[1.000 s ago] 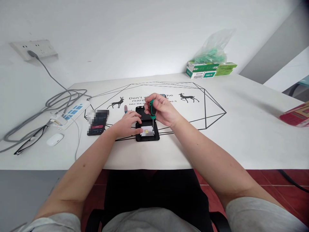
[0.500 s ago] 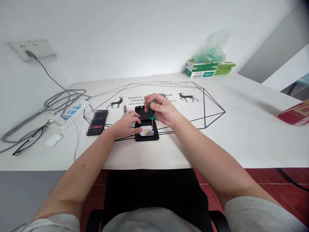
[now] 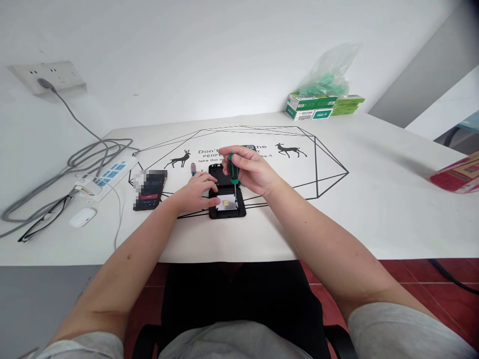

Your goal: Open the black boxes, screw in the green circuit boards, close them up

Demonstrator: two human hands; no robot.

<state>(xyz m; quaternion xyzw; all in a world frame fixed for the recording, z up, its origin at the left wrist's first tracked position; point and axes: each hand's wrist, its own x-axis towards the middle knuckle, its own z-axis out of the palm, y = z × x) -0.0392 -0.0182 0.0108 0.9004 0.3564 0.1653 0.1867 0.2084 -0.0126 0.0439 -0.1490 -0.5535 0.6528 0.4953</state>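
My right hand (image 3: pixel 258 172) is closed around the green and black handle of a screwdriver (image 3: pixel 234 172), index finger stretched above it. The upright shaft points down at the right edge of a silvery plate (image 3: pixel 231 203) with a small gold square, set in a black case (image 3: pixel 227 216). Whether the tip sits on a screw is too small to tell. My left hand (image 3: pixel 192 194) lies at the case's left side, fingers apart, thumb touching the plate's left edge. Behind the case is a black cover-like piece (image 3: pixel 216 171) with round holes, partly hidden by my hands.
A small second screwdriver (image 3: pixel 193 168) lies beyond my left hand. To the left are a phone (image 3: pixel 149 192), a power strip (image 3: pixel 112 174) with grey cable, glasses (image 3: pixel 47 219) and a white earbud case (image 3: pixel 83 217). Green boxes (image 3: pixel 312 103) stand at the back; a red package (image 3: pixel 456 174) is far right.
The screwdriver handle has turned or tilted slightly and my right index finger has straightened to the left. My left hand and the case stay in place.
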